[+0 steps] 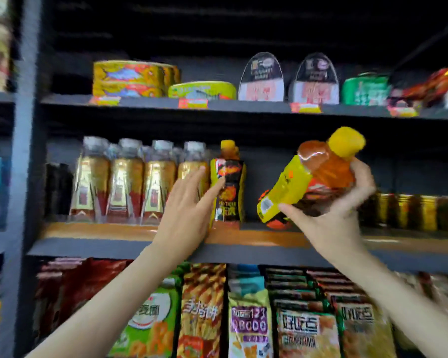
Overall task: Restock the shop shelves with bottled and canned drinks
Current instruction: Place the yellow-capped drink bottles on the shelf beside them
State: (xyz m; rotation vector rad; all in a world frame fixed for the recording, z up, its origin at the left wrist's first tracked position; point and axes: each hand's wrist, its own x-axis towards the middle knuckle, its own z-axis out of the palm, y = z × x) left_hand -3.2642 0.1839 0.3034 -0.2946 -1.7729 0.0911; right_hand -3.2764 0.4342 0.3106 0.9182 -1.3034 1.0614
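Head view: middle shelf (114, 232), centre-left, holds a row of gold-label bottles (119, 182). Left hand (189, 200) at frame centre, fingers straight, tips touching upright yellow-cap bottle (228, 184) standing beside that row. Right of centre, tilted yellow-cap bottle (318, 174), cap toward upper right, base near the shelf; right hand (331, 218) has fingers curled round it. Gold cans (411, 210) far right, blurred.

Tilted bottle (318, 177) right of upright bottle (228, 184) on shelf (256, 237).
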